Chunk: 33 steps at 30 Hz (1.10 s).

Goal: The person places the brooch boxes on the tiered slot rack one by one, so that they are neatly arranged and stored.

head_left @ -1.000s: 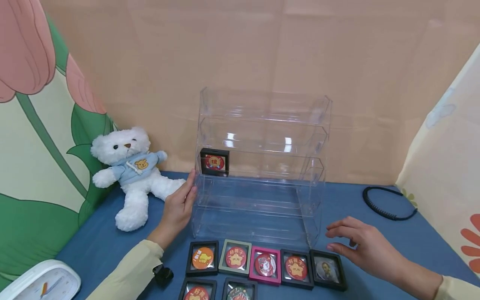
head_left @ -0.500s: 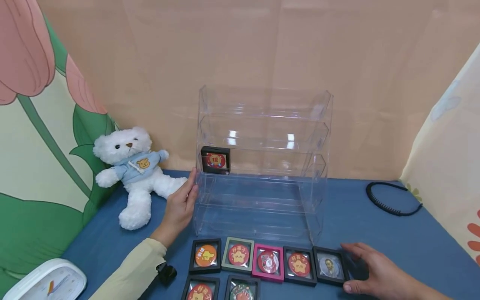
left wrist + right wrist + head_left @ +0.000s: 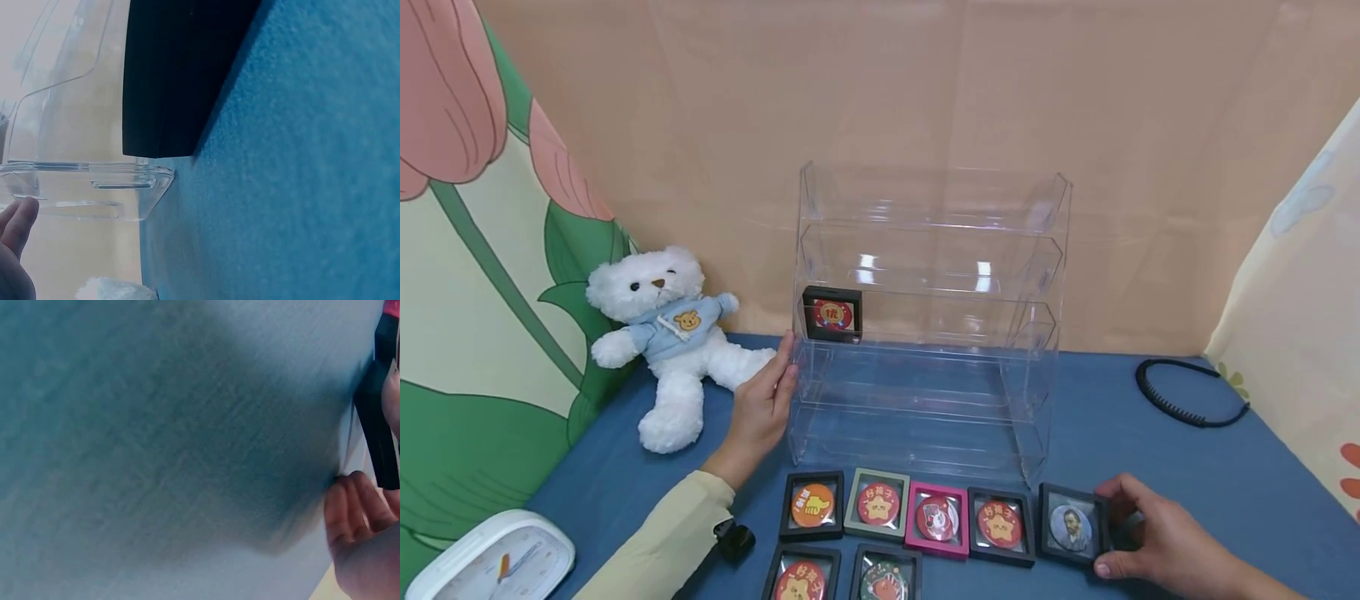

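My right hand [image 3: 1157,537] pinches the right edge of a small black display frame [image 3: 1072,527], thumb at its near corner and fingers behind. Inside it is a round badge with a figure on a bluish ground. In the right wrist view the frame [image 3: 378,422] is tilted up beside the fingers. My left hand [image 3: 758,417] rests with straight fingers against the left side of a clear tiered acrylic rack [image 3: 925,400]. On a middle tier at the rack's left end stands a black frame with a red badge [image 3: 833,315]. In the left wrist view, fingertips [image 3: 22,219] touch the clear side panel.
In front of the rack lie several framed badges, among them a black one [image 3: 812,506], a green one [image 3: 877,503] and a pink one [image 3: 937,520]. A white teddy bear [image 3: 673,350] sits left, a white clock [image 3: 493,558] nearer. A black headband [image 3: 1187,408] lies right.
My right hand came down to the rightmost black frame, gripped its edge, and drew it slightly right and up, apart from its neighbour. My left hand stays at the rack.
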{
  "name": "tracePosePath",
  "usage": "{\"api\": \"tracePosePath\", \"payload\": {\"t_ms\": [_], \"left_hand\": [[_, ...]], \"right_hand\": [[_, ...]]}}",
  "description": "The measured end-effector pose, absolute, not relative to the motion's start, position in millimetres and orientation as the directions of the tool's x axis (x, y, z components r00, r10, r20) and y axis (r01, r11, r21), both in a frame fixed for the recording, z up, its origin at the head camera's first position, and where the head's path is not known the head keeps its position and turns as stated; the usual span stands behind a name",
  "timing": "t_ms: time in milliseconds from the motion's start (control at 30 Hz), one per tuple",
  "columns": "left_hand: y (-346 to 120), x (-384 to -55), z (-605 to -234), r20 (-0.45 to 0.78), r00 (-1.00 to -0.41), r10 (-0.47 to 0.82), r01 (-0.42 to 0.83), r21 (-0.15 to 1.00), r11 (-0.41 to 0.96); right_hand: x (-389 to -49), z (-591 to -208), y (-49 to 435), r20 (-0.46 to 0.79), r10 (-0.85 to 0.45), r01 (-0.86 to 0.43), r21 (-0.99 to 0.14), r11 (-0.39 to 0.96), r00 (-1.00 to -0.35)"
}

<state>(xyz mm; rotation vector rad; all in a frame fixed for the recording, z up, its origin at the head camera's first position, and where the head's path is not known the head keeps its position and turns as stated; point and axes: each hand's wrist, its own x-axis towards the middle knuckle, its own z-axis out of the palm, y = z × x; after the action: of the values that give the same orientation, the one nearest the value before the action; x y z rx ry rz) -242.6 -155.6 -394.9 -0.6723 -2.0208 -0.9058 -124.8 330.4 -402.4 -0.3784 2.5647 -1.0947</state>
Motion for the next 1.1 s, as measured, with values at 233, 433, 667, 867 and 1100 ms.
{"api": "tracePosePath", "payload": {"t_ms": [233, 433, 667, 867, 1100], "left_hand": [[-156, -243, -394, 0.848, -0.514, 0.128, 0.718, 0.344, 0.606], [-155, -243, -396, 0.851, -0.508, 0.133, 0.727, 0.341, 0.597], [-155, -241, -397, 0.855, -0.502, 0.13, 0.73, 0.338, 0.594], [-156, -242, -398, 0.858, -0.496, 0.13, 0.736, 0.337, 0.588], [-156, -244, -397, 0.85, -0.509, 0.138, 0.729, 0.341, 0.593]], "right_hand": [[-118, -400, 329, -0.056, -0.288, -0.151, -0.748, 0.646, -0.956], [-114, -392, 327, 0.048, -0.15, -0.138, -0.721, 0.679, -0.988], [-117, -378, 333, 0.241, -0.106, -0.238, -0.623, 0.745, -0.965], [-125, -358, 334, 0.361, -0.122, -0.314, -0.54, 0.781, -0.925], [-139, -329, 331, 0.467, -0.141, -0.388, -0.489, 0.781, -0.873]]}}
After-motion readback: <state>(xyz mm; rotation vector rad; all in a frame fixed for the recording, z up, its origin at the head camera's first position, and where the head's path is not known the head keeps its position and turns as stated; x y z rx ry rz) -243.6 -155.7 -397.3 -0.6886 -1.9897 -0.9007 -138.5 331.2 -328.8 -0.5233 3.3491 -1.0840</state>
